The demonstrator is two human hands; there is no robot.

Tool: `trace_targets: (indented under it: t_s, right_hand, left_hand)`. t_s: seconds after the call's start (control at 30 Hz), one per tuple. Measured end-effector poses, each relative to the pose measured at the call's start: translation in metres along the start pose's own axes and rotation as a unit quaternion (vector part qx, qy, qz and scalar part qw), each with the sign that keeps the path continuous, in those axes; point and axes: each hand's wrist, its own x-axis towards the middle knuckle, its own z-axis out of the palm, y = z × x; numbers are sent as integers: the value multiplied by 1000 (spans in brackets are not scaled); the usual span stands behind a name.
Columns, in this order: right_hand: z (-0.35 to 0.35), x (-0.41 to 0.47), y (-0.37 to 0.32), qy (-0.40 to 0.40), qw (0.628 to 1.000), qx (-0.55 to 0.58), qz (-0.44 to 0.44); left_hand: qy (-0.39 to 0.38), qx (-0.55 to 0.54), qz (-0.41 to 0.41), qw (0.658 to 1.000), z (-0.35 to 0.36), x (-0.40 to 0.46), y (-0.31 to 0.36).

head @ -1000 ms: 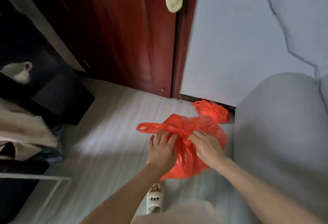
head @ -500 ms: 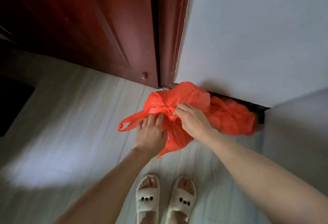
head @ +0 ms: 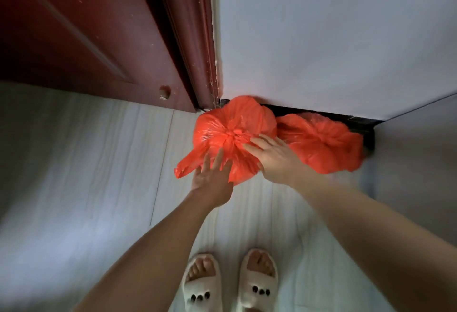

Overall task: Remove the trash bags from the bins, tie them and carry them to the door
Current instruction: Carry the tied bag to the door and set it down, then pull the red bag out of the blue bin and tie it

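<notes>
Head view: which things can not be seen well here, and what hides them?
- Near bag: its front lower part is behind the left hand and right hand.
- Far bag: its left edge is behind the near bag; its right end is blurred.
- Both bags: contents hidden by the red plastic.
- Door: cut off by the top and left edges.

Both bare forearms reached forward and down from the bottom of the view. The left hand (head: 213, 180) was open, its fingers (head: 217, 161) straight and spread, pointing away from the body. The right hand (head: 277, 157) was also open, palm down, its fingers (head: 259, 142) stretched out to the left.
</notes>
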Motion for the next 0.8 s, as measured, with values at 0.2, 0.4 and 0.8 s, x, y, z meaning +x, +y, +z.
trace_targets:
  t_s: [0.2, 0.4, 0.8]
  right_hand:
    - [-78, -118, -42, 60, 992, 67, 83]
    - [-166, -275, -106, 117, 932, 231, 254]
    - [-173, -631, -299, 303, 718, 369, 507]
  left_hand:
    - [77, -16, 33, 996, -93, -115, 34]
    - [166, -69, 112, 977, -164, -268, 82]
    - [96, -57, 384, 917, -103, -568, 209]
